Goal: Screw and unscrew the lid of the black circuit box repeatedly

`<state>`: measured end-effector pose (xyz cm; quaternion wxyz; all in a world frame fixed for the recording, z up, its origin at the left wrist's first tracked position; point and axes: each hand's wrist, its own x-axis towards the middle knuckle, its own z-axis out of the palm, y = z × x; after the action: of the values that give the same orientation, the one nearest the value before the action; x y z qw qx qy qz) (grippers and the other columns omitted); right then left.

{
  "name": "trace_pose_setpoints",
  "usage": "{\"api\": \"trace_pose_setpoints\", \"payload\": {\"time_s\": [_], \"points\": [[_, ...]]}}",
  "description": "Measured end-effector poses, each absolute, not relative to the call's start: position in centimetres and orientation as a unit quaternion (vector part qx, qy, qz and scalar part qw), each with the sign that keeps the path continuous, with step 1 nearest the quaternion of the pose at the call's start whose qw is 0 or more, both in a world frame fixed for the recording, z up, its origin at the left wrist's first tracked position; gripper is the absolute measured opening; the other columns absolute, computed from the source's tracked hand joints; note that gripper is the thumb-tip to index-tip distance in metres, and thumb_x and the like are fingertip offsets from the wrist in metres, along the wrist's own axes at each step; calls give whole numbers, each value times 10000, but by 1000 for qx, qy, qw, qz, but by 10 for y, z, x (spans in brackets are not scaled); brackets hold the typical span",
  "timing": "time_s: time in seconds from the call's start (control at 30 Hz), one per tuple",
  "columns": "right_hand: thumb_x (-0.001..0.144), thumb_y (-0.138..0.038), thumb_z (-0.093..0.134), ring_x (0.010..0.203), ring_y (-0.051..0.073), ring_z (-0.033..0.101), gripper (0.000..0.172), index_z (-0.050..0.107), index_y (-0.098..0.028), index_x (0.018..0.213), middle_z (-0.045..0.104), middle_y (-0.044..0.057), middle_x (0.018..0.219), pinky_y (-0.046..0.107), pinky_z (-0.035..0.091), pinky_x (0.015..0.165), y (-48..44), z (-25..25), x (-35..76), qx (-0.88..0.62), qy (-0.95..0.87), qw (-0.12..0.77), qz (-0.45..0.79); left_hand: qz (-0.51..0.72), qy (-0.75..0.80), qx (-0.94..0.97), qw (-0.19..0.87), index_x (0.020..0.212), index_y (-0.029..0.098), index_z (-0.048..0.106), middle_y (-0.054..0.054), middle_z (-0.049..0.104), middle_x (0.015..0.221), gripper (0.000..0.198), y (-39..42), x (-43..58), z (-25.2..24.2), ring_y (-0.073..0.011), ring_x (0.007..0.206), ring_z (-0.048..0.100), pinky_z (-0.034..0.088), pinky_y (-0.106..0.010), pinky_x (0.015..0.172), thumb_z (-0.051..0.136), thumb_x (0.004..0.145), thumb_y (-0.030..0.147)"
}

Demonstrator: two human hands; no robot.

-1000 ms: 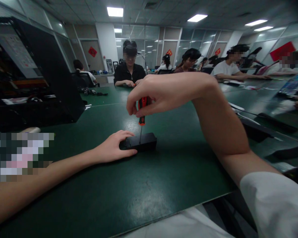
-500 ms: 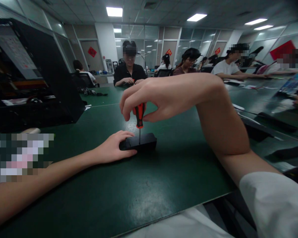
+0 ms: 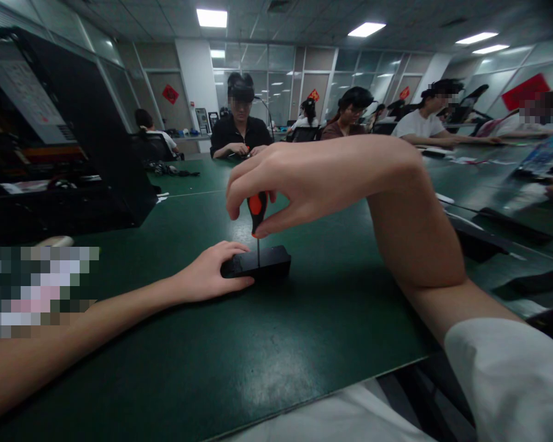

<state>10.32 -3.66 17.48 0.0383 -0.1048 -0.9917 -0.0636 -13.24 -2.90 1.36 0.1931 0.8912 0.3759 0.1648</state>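
Observation:
A black rectangular box-like device (image 3: 274, 263) lies on the green tabletop in the head view. My left hand (image 3: 212, 270) is closed around its left end, thumb on the near side and fingers on the far side. Above it, my right hand (image 3: 280, 184) grips a screwdriver (image 3: 257, 212) with a red-and-black handle. The screwdriver stands nearly upright, and its thin shaft reaches down to the device's top face. The exact contact of the tip is too small to make out.
A large black open-sided case (image 3: 73, 135) stands on the table (image 3: 239, 368) at the left. Black cables (image 3: 172, 170) lie beyond it. Across the table sits a person in black (image 3: 242, 129). More people and dark items line the right side.
The screwdriver handle has turned, showing a different red patch. My right fingers have shifted slightly, with the thumb lower near the handle's base. My left hand and the device have stayed put.

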Motion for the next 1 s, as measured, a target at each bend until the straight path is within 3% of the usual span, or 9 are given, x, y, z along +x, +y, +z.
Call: {"api": "trace_pose_setpoints", "payload": {"time_s": [0.1,0.23,0.43,0.63,0.83,1.0], "points": [[969,-300,533,973,119,593,206,660,-214,1107,672,-27,1081,272,476,926,-36,174,103,-114,-990,42,-67,162,377,892,188,1125,209,674,-94,657,1281,459,-29,-132,14,-319,1188,604,463,-457,1050,702,828,558],[927,-225,577,1138,149,562,273,635,-222,1195,602,-8,1288,303,452,1003,-36,177,104,-59,-996,19,-60,168,369,895,188,1108,226,681,-83,662,1270,439,-29,-132,14,-314,1170,613,471,-454,1042,697,829,565],[985,-325,523,945,109,594,197,658,-222,1085,679,-35,1066,272,488,920,-40,175,103,-121,-990,30,-58,166,367,897,183,1120,225,686,-85,662,1280,450,-28,-133,13,-322,1186,604,467,-464,1048,698,830,568],[938,-275,589,1157,154,551,279,622,-230,1211,557,-3,1348,309,462,1024,-43,177,104,-70,-996,27,-58,173,363,896,189,1090,225,692,-79,670,1272,426,-28,-132,12,-313,1168,615,469,-459,1054,702,827,560],[985,-377,511,985,109,595,217,668,-239,1044,672,-34,1035,236,500,937,-46,175,100,-137,-988,56,-34,172,363,896,189,1091,217,686,-83,667,1265,424,-28,-132,13,-311,1170,611,466,-453,1053,703,830,550],[959,-306,530,1115,112,571,202,684,-253,1077,634,-49,1242,197,485,957,-45,175,103,-115,-991,69,-16,171,369,893,193,1109,217,678,-78,659,1269,445,-29,-133,13,-308,1168,616,471,-435,1045,699,830,563]]}}
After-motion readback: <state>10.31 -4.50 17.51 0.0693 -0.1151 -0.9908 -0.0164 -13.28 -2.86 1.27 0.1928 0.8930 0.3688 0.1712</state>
